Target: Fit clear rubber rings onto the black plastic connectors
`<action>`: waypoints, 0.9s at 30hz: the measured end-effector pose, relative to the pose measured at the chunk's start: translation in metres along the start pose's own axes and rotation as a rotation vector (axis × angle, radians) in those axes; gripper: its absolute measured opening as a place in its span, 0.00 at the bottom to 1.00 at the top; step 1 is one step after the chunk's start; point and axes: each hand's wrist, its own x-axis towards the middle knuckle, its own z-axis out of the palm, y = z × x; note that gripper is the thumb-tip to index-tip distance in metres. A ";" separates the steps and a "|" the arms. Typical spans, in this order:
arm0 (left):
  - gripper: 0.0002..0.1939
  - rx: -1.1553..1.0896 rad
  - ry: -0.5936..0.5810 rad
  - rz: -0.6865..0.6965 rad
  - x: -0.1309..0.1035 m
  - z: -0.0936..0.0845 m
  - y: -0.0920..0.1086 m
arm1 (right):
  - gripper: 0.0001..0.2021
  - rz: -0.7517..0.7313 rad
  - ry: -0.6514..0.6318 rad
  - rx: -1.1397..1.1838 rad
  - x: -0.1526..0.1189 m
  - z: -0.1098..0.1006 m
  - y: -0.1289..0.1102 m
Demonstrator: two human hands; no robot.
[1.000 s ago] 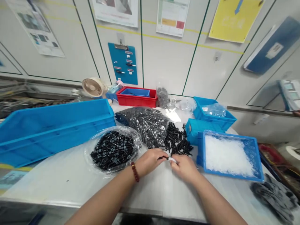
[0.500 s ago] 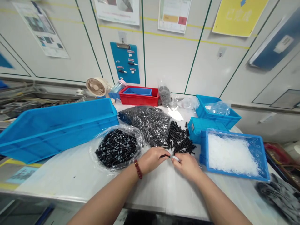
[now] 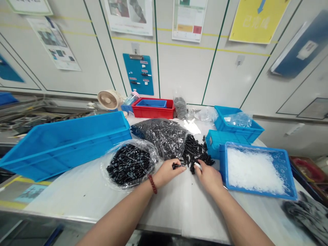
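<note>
My left hand (image 3: pixel 167 173) is closed around small black tube-like parts (image 3: pixel 176 166), with thumb and forefinger stretched along them. A little to the right, my right hand (image 3: pixel 209 176) grips a short white stick-like piece (image 3: pixel 197 165), and its fingertips reach the near edge of a loose pile of black parts (image 3: pixel 193 147). What else those fingers touch is hidden. Left of my left hand lies an open clear bag (image 3: pixel 153 155) of black parts with pale bands (image 3: pixel 129 164). Behind the hands, a larger clear bag of black parts (image 3: pixel 164 135) adjoins the pile.
A blue bin (image 3: pixel 294 191) of white rings stands at right, beside a closed blue box (image 3: pixel 227 138). A long blue bin (image 3: pixel 77 136) occupies the left. Behind are a red tray (image 3: pixel 153 112), a fan (image 3: pixel 107 99) and another blue bin (image 3: pixel 239 131). Grey cloth (image 3: pixel 304 217) lies front right.
My hands, together over one black part before, have moved apart. The right one has gone right to the loose pile with the white piece; the left keeps black parts.
</note>
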 end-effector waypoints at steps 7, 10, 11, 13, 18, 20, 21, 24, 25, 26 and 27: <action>0.18 -0.297 -0.110 -0.171 0.005 0.005 -0.007 | 0.13 -0.261 -0.070 0.130 -0.011 -0.004 -0.002; 0.16 -0.471 -0.087 -0.230 0.007 0.005 -0.005 | 0.13 -0.226 -0.030 0.208 -0.008 -0.004 0.000; 0.16 -0.516 -0.083 -0.230 0.007 0.005 -0.005 | 0.13 -0.216 -0.013 0.235 -0.007 -0.004 0.002; 0.15 -0.567 -0.090 -0.212 0.006 0.005 -0.004 | 0.14 -0.205 0.008 0.274 -0.006 -0.002 0.003; 0.14 -0.468 -0.096 -0.209 0.005 0.001 -0.005 | 0.14 -0.197 0.017 0.292 -0.006 0.000 0.004; 0.14 -0.236 -0.048 -0.122 0.004 0.000 -0.007 | 0.15 -0.198 0.020 0.296 -0.006 0.001 0.004; 0.13 -0.085 -0.027 -0.058 0.003 0.001 -0.008 | 0.15 -0.199 0.020 0.299 -0.006 0.001 0.004; 0.06 0.351 -0.091 0.093 0.000 0.005 -0.009 | 0.15 -0.195 0.012 0.310 -0.005 0.001 0.004; 0.06 0.466 -0.147 0.118 -0.001 0.007 -0.009 | 0.15 -0.190 0.005 0.314 -0.005 0.001 0.003; 0.06 0.564 -0.201 0.134 -0.002 0.009 -0.009 | 0.15 -0.188 -0.003 0.317 -0.006 0.001 0.003; 0.06 0.647 -0.240 0.144 -0.003 0.010 -0.008 | 0.15 -0.189 -0.010 0.318 -0.006 0.000 0.003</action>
